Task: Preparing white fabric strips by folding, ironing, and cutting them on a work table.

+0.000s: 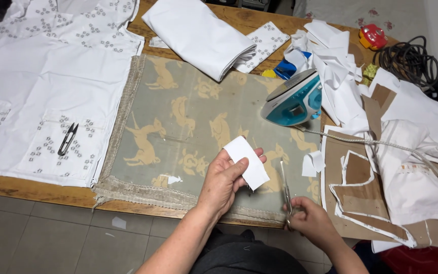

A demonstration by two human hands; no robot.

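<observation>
My left hand point(226, 178) holds a small white rectangular piece of fabric point(247, 161) up above the grey-green mat point(178, 127). Its thumb and fingers pinch the piece's lower edge. My right hand point(307, 217) grips the handles of slim metal scissors point(285, 185), blades pointing away from me and closed or nearly closed, just right of the fabric piece. A small white scrap point(313, 163) lies on the mat to the right of the scissors.
A teal and white iron point(295, 100) stands at the mat's right, its cord running right. Folded white cloth point(198, 34) lies at the back. A white embroidered garment point(46, 81) with thread snips point(68, 138) covers the left. Cardboard patterns and white offcuts point(381, 167) pile at right.
</observation>
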